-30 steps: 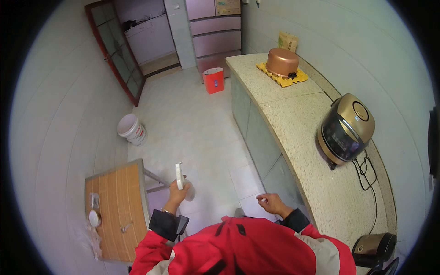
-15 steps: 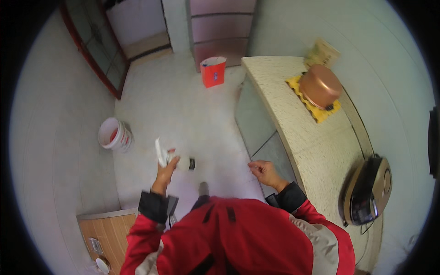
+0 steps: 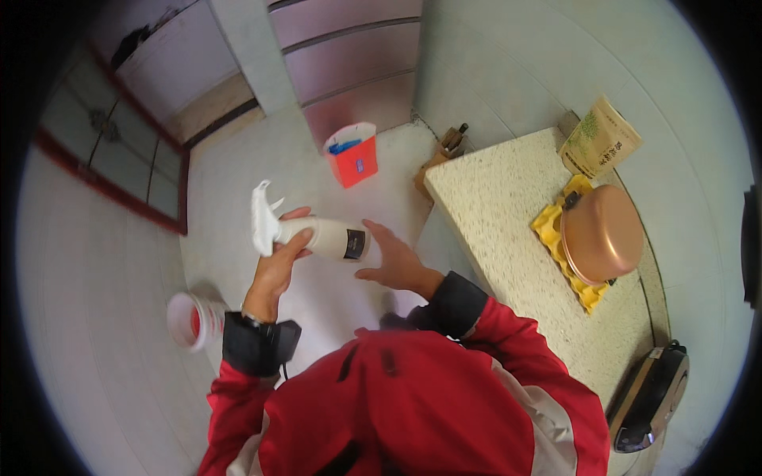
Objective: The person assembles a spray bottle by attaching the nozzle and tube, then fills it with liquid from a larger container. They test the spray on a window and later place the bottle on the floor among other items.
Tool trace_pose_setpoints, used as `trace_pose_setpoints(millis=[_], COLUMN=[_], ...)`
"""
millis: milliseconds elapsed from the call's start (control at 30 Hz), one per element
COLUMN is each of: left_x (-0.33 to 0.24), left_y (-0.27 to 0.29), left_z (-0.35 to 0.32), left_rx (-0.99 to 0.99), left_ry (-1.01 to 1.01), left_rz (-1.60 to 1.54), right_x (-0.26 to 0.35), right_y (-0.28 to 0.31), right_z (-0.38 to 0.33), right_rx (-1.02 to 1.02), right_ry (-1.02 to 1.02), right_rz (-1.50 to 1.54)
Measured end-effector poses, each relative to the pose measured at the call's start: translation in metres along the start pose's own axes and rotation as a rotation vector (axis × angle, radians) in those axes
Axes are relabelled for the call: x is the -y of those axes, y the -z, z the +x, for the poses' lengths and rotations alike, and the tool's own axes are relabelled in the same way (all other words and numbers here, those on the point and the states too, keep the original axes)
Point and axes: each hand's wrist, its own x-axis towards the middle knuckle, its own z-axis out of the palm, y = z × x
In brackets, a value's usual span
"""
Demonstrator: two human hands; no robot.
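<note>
My left hand (image 3: 278, 266) is closed round the neck of a white spray bottle (image 3: 328, 239). The bottle lies almost level, its white trigger head (image 3: 263, 218) pointing left and its dark label (image 3: 355, 244) towards the right. At the base end is my right hand (image 3: 401, 262), with thumb and fingers spread apart on either side of the base. Whether its palm touches the bottle, I cannot tell.
A speckled counter (image 3: 492, 198) runs along the right, bearing a copper-coloured pot (image 3: 605, 234) on a yellow egg tray (image 3: 548, 226), a pouch (image 3: 601, 139) and a dark appliance (image 3: 655, 401). A red bag (image 3: 355, 163) and a white bucket (image 3: 184, 321) stand on the floor.
The spray bottle has come up closer in my left hand. My right hand has moved left from beside the counter to the bottle's base, its fingers opening. The view has shifted too.
</note>
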Motion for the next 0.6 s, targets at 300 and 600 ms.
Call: trace_pose_setpoints(millis=[300, 600], left_x=[-0.070, -0.019], left_y=[0.020, 0.018], left_z=[0.181, 0.414], left_rx=[0.085, 0.383], left_ry=[-0.006, 0.085], left_rz=[0.033, 0.033], right_x=[-0.030, -0.114], right_y=[0.024, 0.042], right_z=[0.185, 0.293], right_rx=[0.005, -0.149], right_ry=[-0.197, -0.479], right_rz=[0.105, -0.128])
